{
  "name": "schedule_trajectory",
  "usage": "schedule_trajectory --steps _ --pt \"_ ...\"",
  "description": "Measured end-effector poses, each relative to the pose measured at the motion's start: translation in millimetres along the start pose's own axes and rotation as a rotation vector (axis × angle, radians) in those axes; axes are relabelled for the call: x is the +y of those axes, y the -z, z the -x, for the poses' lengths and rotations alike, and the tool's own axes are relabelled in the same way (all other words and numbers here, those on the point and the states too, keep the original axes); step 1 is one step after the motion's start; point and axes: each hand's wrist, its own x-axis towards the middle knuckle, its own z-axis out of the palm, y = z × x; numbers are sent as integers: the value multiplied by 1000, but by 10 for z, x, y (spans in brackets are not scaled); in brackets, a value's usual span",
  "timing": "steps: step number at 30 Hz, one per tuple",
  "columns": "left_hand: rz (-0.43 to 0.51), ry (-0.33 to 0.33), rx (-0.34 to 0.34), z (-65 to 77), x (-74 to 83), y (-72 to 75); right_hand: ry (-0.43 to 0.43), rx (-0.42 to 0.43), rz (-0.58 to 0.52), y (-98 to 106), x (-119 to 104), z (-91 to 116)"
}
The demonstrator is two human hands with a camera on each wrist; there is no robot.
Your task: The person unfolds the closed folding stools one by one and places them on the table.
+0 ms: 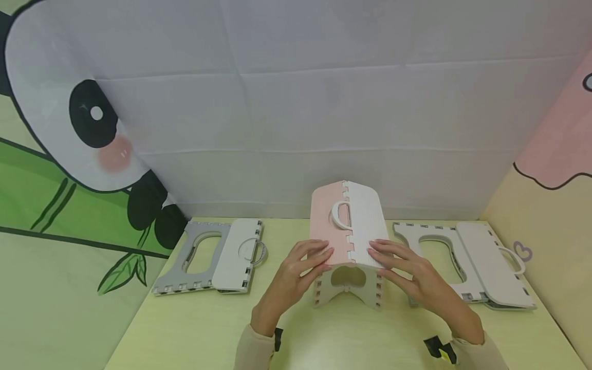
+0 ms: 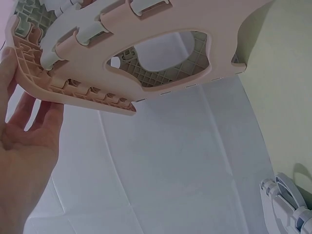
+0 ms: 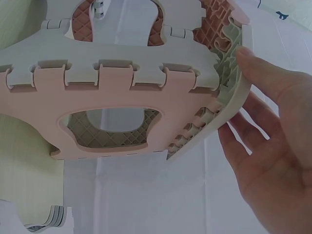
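Note:
A folding stool (image 1: 365, 216) stands partly unfolded at the middle back of the table, its pink and white seat halves sloping like a roof. A white loop handle (image 1: 336, 216) sits at the seat's seam. My left hand (image 1: 296, 267) grips the pink half near its front edge, fingers on top. The right hand (image 1: 413, 270) holds the white half likewise. In the left wrist view the pink leg panel (image 2: 161, 68) is seen beside the left hand (image 2: 31, 151). The right wrist view shows the right hand's thumb against the seat's ribbed edge (image 3: 236, 73).
A grey-and-white folded stool (image 1: 236, 252) lies flat to the left. Another white folded stool (image 1: 490, 267) lies to the right, near the table's edge. Behind the table (image 1: 342, 339) hangs a pale cloth (image 1: 314, 113). Printed side walls flank it.

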Motion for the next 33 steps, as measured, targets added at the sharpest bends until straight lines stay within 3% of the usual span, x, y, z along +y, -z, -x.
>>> schedule_trajectory --steps 7,15,22,33 --pt "-11 6 -5 7 3 -1 -20 -6 10 0 -5 3" --pt "-27 -5 -2 19 -1 -16 46 -12 -4 -8 2 -12" --pt "-27 -8 5 22 -1 -31 38 -19 -4 -11 12 -3" --pt "-32 -22 22 10 -24 -44 112 40 0 -55 78 -15"
